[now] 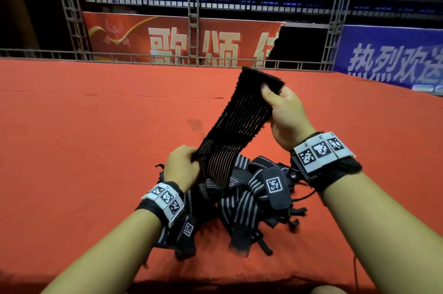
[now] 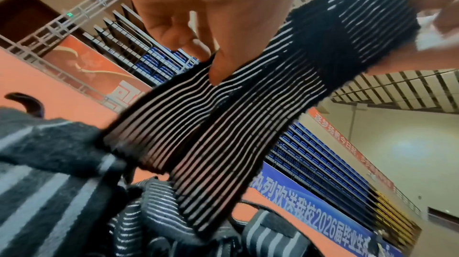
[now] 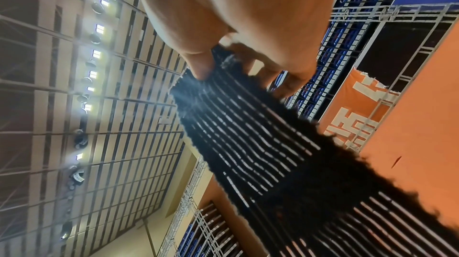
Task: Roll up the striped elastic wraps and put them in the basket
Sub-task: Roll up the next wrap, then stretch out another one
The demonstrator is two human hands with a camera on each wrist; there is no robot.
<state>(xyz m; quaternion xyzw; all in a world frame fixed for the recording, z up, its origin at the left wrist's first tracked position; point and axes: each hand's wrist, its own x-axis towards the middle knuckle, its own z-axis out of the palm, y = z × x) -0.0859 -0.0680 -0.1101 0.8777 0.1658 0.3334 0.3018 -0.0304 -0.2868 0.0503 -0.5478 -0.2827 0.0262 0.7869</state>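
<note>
A black elastic wrap with thin pale stripes (image 1: 237, 123) is stretched flat in the air between both hands. My right hand (image 1: 279, 106) pinches its upper fuzzy end, thumb on the near face. My left hand (image 1: 183, 164) grips its lower part just above a tangled pile of striped wraps (image 1: 242, 200) on the red cloth. In the left wrist view my fingertips (image 2: 218, 72) press on the wrap (image 2: 248, 114). The right wrist view shows my thumb (image 3: 201, 66) and fingers pinching the wrap's end (image 3: 238, 115). No basket is in view.
The pile lies on a wide table covered in red cloth (image 1: 84, 137), close to its near edge. A metal rail (image 1: 143, 58) runs along the far edge, with red and blue banners and rows of seats behind.
</note>
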